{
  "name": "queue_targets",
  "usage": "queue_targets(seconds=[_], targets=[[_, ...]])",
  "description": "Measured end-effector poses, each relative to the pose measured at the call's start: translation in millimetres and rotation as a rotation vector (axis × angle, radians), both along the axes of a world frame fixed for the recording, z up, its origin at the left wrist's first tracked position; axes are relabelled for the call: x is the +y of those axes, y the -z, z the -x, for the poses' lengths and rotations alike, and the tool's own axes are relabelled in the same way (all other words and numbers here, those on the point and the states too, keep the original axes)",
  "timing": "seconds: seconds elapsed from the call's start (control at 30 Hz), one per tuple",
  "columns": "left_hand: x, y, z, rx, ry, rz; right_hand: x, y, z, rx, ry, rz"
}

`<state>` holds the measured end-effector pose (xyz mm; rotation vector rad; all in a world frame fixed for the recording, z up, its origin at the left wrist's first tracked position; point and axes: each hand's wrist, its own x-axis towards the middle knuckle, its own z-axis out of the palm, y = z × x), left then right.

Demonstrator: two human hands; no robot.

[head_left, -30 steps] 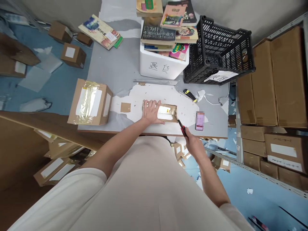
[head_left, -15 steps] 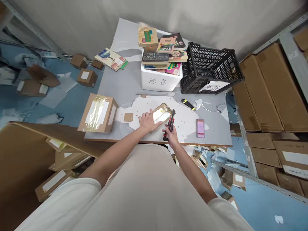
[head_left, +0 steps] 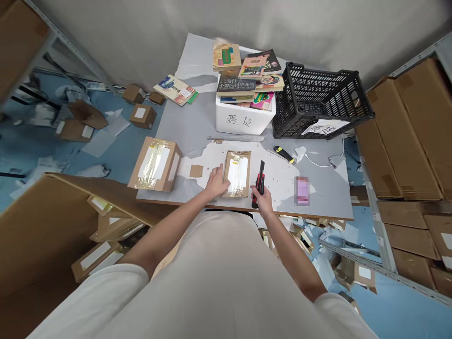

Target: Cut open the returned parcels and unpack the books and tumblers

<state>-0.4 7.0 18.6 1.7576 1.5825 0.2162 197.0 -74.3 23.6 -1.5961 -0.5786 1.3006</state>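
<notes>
A small flat cardboard box [head_left: 243, 172] with a white label and clear yellowish tape lies on the worn white patch of the table. At its left edge is my left hand [head_left: 215, 182], thumb on the top and fingers along the side, gripping it. My right hand [head_left: 264, 200] is closed around a red and black utility knife [head_left: 260, 181], its blade end pointing away from me, just right of the box. Farther right lies a second cutter, black and yellow [head_left: 283, 154]. A small brown cardboard square [head_left: 196, 171] is left of my left hand.
A larger taped carton [head_left: 174, 172] sits on the table's left. Behind are a white box full of books [head_left: 228, 120], a black plastic crate [head_left: 291, 122] and loose books [head_left: 173, 89]. A pink-screened phone [head_left: 302, 190] lies right. Cartons fill the right shelf [head_left: 409, 141].
The small box has turned from slanted to nearly straight. My left hand has shifted from lying spread over it to its left edge. The utility knife stays in my right hand.
</notes>
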Motion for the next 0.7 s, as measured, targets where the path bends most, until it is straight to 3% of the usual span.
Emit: queue_targets(seconds=[0.17,0.33,0.43,0.53,0.7], targets=[[66,-4.6,-16,-0.002,0.069,-0.209,-53,-3,3,0.318,0.122,0.130],[106,7.1,-23,0.064,0.280,-0.211,-63,-2,15,0.534,-0.011,0.202],[103,13.9,-17,0.092,0.237,-0.198,-51,-2,20,0.547,-0.060,0.176],[88,15.4,-5,0.087,0.103,-0.208,-38,0,16,0.505,-0.081,0.151],[38,10.7,21,0.115,-0.151,-0.203,-7,11,-16,0.314,0.048,0.088]])
